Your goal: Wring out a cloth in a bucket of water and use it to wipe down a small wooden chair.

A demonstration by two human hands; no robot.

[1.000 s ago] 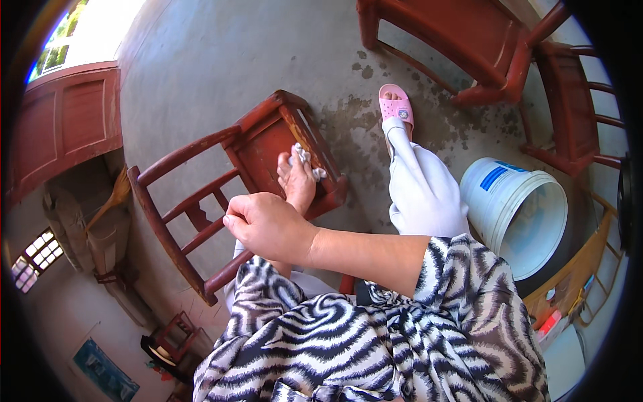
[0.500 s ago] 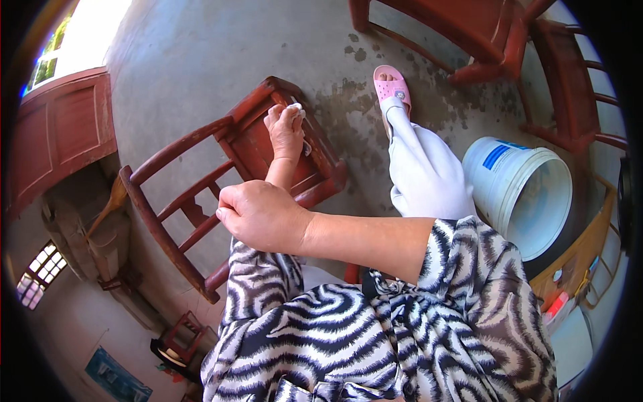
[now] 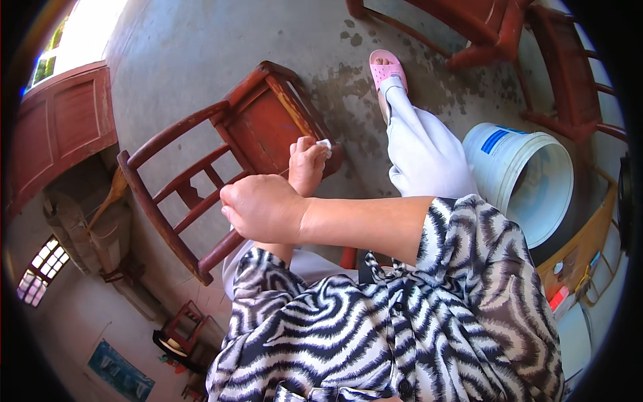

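Note:
A red wooden chair [image 3: 258,127] with worn paint lies ahead and to the left, its slatted back toward me. My left hand [image 3: 306,166] is closed on a small white cloth [image 3: 325,147], pressed to the seat's right edge near a corner. Across my body reaches my right forearm, ending in a closed right hand [image 3: 262,209] that overlaps the chair's near side and my left forearm in the picture. Its fingers curl out of sight, so I cannot see whether anything is in them.
A white bucket [image 3: 495,164] lies tipped on its side to my right, its mouth facing me. More red wooden furniture [image 3: 489,37] stands at the far right. Damp patches mark the grey floor [image 3: 341,100]. My foot wears a pink slipper [image 3: 386,65].
My left hand has moved with the cloth from the middle of the seat toward me and right, to the seat's right edge. My right hand stays closed in nearly the same place.

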